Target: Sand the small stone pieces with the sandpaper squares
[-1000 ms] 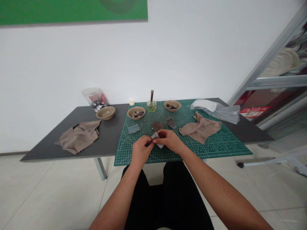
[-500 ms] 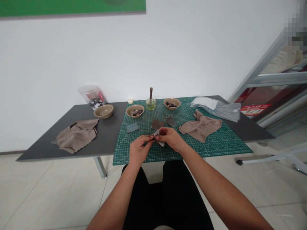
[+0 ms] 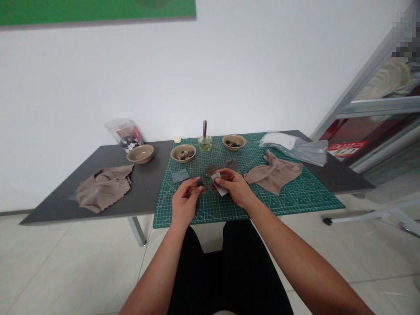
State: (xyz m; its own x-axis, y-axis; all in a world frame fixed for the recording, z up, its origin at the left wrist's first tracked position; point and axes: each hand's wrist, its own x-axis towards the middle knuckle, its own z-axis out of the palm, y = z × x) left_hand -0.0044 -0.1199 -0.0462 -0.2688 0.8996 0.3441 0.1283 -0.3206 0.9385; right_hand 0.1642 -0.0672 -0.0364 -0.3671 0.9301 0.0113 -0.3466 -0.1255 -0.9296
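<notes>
Above the front of the green cutting mat, my left hand is closed with a small dark piece between thumb and fingers; its exact kind is too small to make out. My right hand pinches a small bent grey sheet that looks like sandpaper. A gap separates the two hands. Just beyond them lie a brown square sheet, a dark sheet partly behind my right fingers, and a blue-grey square sheet.
Bowls hold small pieces at back left and back right, flanking a glass jar with sticks. Another bowl stands left beside a tilted clear tub. Brown cloths lie left and right, near a plastic bag.
My hands were together on the grey sheet and the small piece. They have now parted, the left moving leftward with the dark piece, the right keeping the sheet.
</notes>
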